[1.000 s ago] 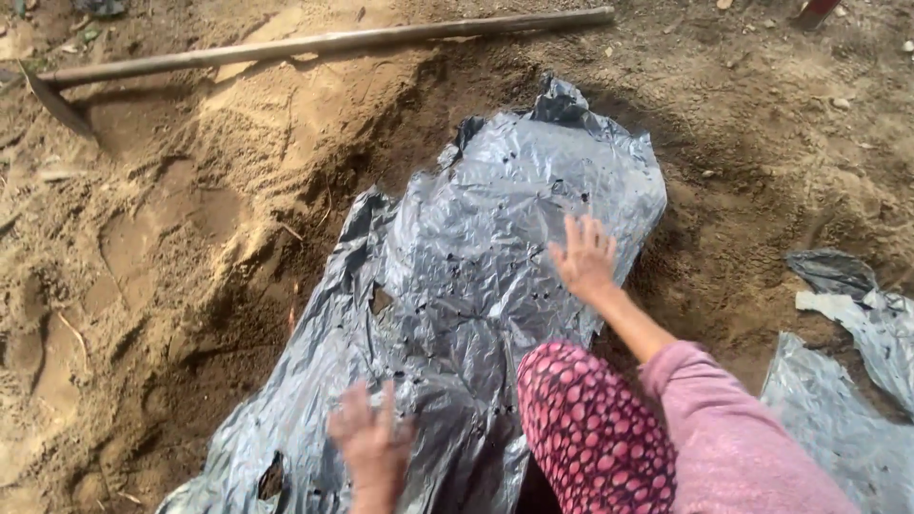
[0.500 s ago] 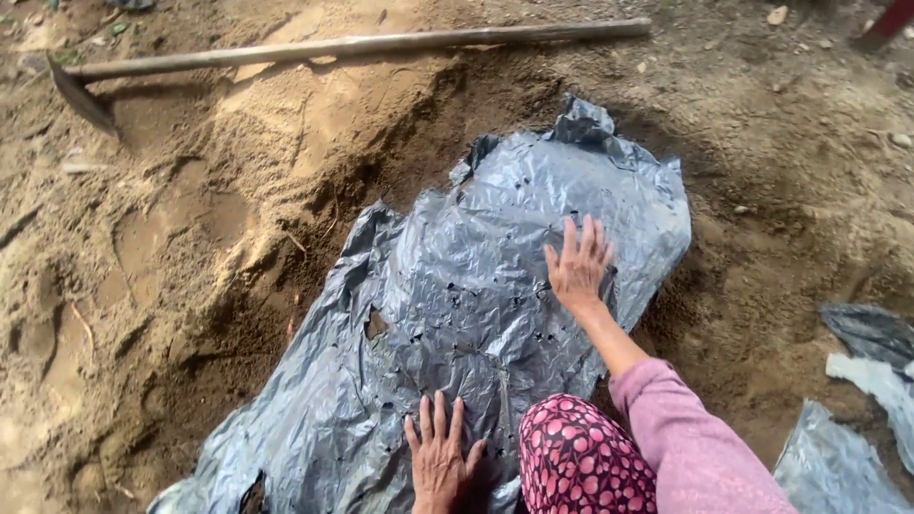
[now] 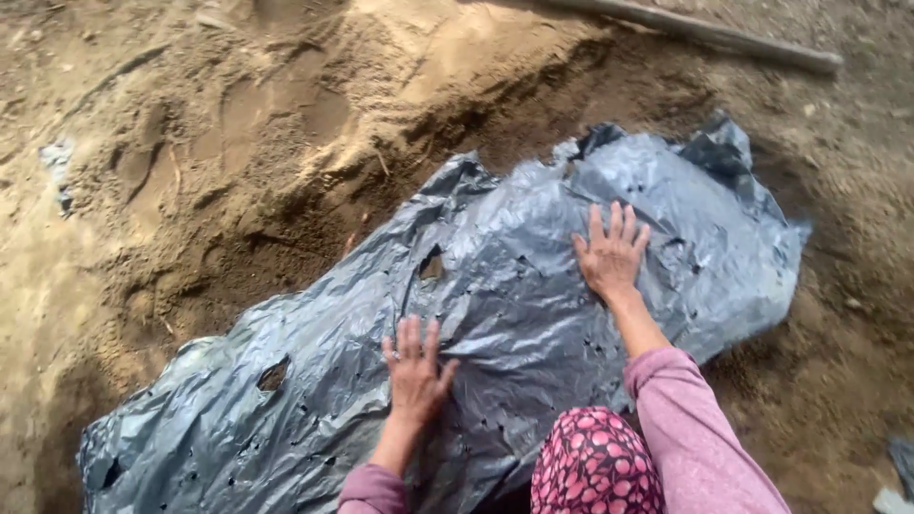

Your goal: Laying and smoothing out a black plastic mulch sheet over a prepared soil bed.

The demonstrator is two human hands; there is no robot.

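Grey-black plastic sheeting (image 3: 495,314), torn with many small holes and a few larger rips, is lying spread over a shallow dug hollow in the sandy soil (image 3: 238,143). The sheet is serving as the reference for all positions below.

The left hand (image 3: 416,373) is pressing flat on the sheet near its middle, fingers extended and close together, palm down, gripping nothing. The right hand (image 3: 610,253) is resting flat on the sheet toward its far end, fingers spread open, palm down, also gripping nothing. Both sleeves are pink; a patterned red-and-pink knee (image 3: 595,466) is sitting at the near edge of the sheet, between the two arms.

A long wooden handle (image 3: 705,36) is lying on the ground beyond the far end of the sheet. Loose sand is banking up along the sheet's left side.
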